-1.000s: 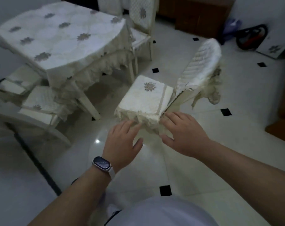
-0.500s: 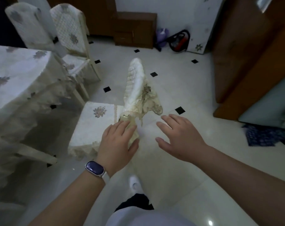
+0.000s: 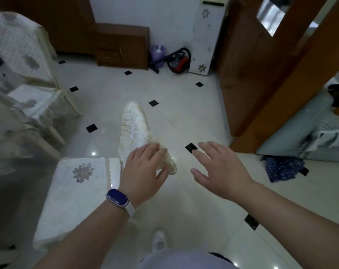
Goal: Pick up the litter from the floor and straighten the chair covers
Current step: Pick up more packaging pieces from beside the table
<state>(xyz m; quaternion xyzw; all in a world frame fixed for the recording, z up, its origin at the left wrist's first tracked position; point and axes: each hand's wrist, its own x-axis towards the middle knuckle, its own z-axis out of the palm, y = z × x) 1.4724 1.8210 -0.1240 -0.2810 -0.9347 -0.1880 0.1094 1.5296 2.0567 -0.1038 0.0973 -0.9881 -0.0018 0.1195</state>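
Backrest cover (image 3: 133,131) stands edge-on, just beside seat cover (image 3: 77,193). Since half a second ago, view has swung behind chair. Frill that flared loose now lies under left hand (image 3: 145,171): fingers nearly flat on it, thumb alongside, no clear pinch. Right hand (image 3: 221,171) still spread above floor (image 3: 184,117), holding nothing. Likely smoothing under way, not finished. Purple bin (image 3: 158,53) by cabinet (image 3: 122,47): something white inside, unclear what. Blue cloth (image 3: 283,168) lies on floor.

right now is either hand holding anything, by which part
Left hand lies on the backrest cover at its frilled lower edge; a grip cannot be told. Right hand holds nothing.
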